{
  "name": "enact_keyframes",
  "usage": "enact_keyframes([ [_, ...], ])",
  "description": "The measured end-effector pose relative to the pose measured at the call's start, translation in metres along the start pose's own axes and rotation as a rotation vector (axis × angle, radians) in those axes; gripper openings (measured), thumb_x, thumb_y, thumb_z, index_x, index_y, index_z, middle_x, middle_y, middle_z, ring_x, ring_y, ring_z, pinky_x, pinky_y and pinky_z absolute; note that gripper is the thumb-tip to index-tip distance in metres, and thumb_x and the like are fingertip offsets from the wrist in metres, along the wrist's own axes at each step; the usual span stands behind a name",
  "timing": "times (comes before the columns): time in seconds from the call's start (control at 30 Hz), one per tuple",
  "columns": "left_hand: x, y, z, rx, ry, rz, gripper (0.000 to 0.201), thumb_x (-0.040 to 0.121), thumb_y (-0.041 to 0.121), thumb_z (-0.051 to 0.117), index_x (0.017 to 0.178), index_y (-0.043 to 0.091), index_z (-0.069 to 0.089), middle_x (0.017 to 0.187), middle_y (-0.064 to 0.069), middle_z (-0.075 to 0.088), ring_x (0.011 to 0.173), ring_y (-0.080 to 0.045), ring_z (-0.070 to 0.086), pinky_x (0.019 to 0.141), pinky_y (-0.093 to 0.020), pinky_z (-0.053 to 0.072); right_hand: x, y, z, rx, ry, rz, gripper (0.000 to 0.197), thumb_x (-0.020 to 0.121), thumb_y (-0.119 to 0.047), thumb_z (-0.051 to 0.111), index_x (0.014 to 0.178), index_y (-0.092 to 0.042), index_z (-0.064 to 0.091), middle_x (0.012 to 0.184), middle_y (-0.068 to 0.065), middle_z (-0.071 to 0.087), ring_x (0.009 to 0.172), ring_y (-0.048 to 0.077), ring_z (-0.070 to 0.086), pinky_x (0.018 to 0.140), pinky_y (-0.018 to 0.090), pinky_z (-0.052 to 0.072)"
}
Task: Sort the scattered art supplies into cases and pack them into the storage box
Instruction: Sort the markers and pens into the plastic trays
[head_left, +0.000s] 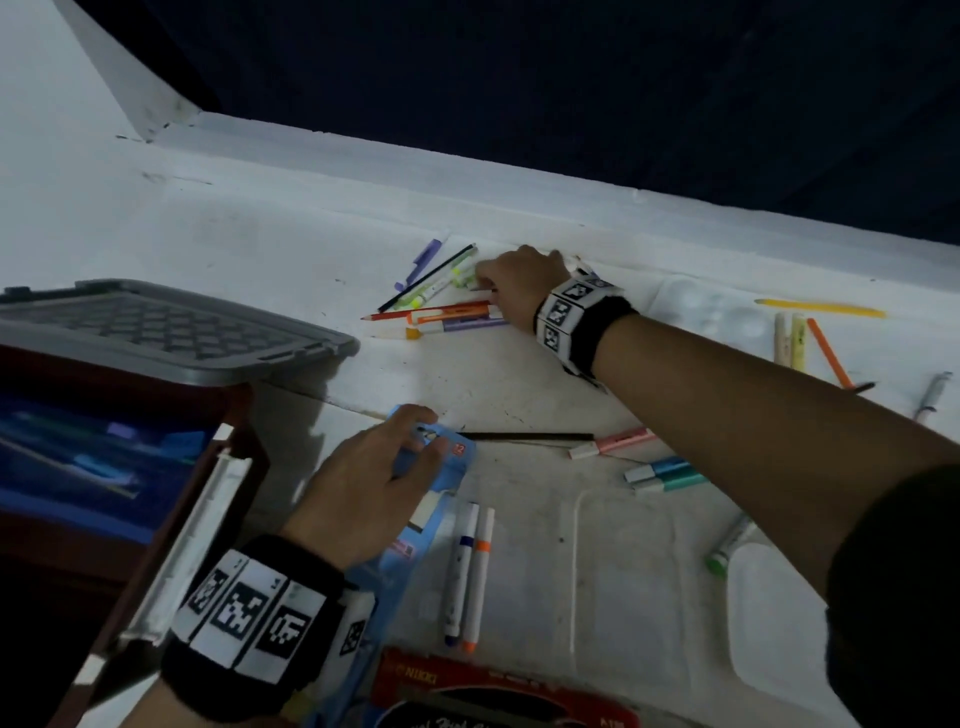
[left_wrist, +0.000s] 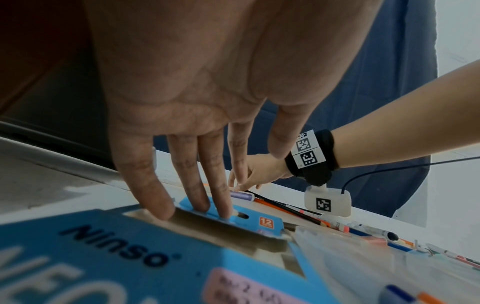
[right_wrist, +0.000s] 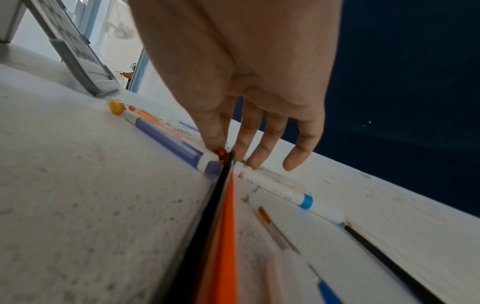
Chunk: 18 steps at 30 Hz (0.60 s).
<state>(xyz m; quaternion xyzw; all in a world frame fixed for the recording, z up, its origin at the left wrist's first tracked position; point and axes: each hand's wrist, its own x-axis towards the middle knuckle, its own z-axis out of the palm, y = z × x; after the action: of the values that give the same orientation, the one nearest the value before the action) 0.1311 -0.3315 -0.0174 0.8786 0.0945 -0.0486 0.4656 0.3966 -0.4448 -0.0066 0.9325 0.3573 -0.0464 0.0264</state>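
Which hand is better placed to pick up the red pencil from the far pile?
Right hand: its fingertips already touch the red pencil. The left hand presses on the blue marker case.

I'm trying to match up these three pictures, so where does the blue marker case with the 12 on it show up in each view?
Head: blue marker case, lower centre, under the left hand.
Left wrist: it fills the lower left, fingers pressing its opening.
Right wrist: not in it.
Shared landmark: the purple marker by the right hand.
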Motion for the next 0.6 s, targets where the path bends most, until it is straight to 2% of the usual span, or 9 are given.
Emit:
enact_keyframes([
  [0.07, 0.0, 0.002, -0.001, 0.007, -0.012, -0.024, 0.055, 0.082, 0.073, 0.043, 0.123, 0.037, 0.051, 0.105, 0.006, 0.065, 0.088, -0.019, 0.067, 0.083, -0.049, 0.056, -0.007, -0.001, -0.008, -0.017, 0.022, 0.002, 0.027, 0.092, -0.007, 0.043, 0.114, -0.018, 0.052, 0.111, 0.005, 0.063, 0.113, 0.03, 0.05, 0.097, 0.049, 0.034],
  [0.13, 0.001, 0.007, 0.0, 0.01, -0.014, -0.042, 0.035, 0.092, 0.058, 0.053, 0.12, 0.036, 0.052, 0.102, 0.008, 0.066, 0.082, -0.015, 0.069, 0.081, -0.045, 0.058, -0.018, -0.002, -0.021, 0.008, 0.1, 0.013, 0.029, 0.092, -0.008, 0.043, 0.12, -0.018, 0.048, 0.108, 0.004, 0.063, 0.11, 0.03, 0.051, 0.096, 0.048, 0.034],
  [0.2, -0.001, 0.014, 0.001, 0.038, -0.001, -0.024, 0.026, 0.097, 0.041, 0.054, 0.121, 0.033, 0.052, 0.098, 0.008, 0.066, 0.073, -0.007, 0.067, 0.073, -0.034, 0.057, -0.034, -0.003, -0.036, 0.086, 0.217, 0.015, 0.023, 0.094, -0.011, 0.042, 0.114, -0.018, 0.05, 0.103, 0.003, 0.064, 0.105, 0.028, 0.053, 0.093, 0.045, 0.037],
  [0.27, -0.005, 0.021, 0.001, 0.055, 0.028, 0.025, 0.026, 0.098, 0.034, 0.055, 0.123, 0.028, 0.052, 0.092, 0.004, 0.066, 0.071, -0.007, 0.065, 0.064, -0.025, 0.05, -0.055, -0.001, -0.052, 0.182, 0.345, 0.009, 0.016, 0.093, -0.016, 0.045, 0.106, -0.018, 0.054, 0.1, 0.0, 0.065, 0.1, 0.025, 0.055, 0.091, 0.045, 0.043],
  [0.33, -0.008, 0.029, 0.0, 0.086, 0.071, 0.054, 0.027, 0.097, 0.036, 0.056, 0.123, 0.03, 0.052, 0.094, 0.004, 0.066, 0.08, -0.009, 0.065, 0.062, -0.021, 0.046, -0.081, 0.001, -0.067, 0.335, 0.458, -0.001, 0.012, 0.086, -0.018, 0.052, 0.096, -0.017, 0.059, 0.092, -0.003, 0.065, 0.09, 0.02, 0.058, 0.084, 0.043, 0.05],
  [0.43, -0.014, 0.042, 0.004, 0.088, 0.109, 0.122, 0.023, 0.095, 0.037, 0.059, 0.117, 0.038, 0.053, 0.091, 0.01, 0.067, 0.083, -0.008, 0.064, 0.062, -0.022, 0.046, -0.132, 0.004, -0.09, 0.596, 0.613, -0.008, 0.01, 0.076, -0.018, 0.063, 0.084, -0.014, 0.065, 0.08, -0.001, 0.066, 0.077, 0.016, 0.062, 0.075, 0.036, 0.053],
  [0.53, -0.026, 0.058, 0.013, 0.091, 0.13, 0.214, 0.02, 0.095, 0.036, 0.06, 0.114, 0.041, 0.055, 0.088, 0.013, 0.068, 0.08, -0.001, 0.063, 0.065, -0.021, 0.047, -0.191, 0.009, -0.103, 0.82, 0.665, 0.034, 0.012, 0.074, -0.013, 0.067, 0.085, -0.013, 0.067, 0.081, 0.0, 0.066, 0.079, 0.014, 0.064, 0.071, 0.026, 0.053],
  [0.6, -0.036, 0.066, 0.023, 0.09, 0.137, 0.259, 0.019, 0.095, 0.033, 0.061, 0.113, 0.038, 0.057, 0.081, 0.011, 0.067, 0.072, -0.004, 0.062, 0.061, -0.017, 0.045, -0.229, 0.014, -0.104, 0.934, 0.676, 0.056, 0.012, 0.076, -0.01, 0.067, 0.087, -0.013, 0.067, 0.084, 0.0, 0.065, 0.081, 0.015, 0.064, 0.073, 0.025, 0.052],
])
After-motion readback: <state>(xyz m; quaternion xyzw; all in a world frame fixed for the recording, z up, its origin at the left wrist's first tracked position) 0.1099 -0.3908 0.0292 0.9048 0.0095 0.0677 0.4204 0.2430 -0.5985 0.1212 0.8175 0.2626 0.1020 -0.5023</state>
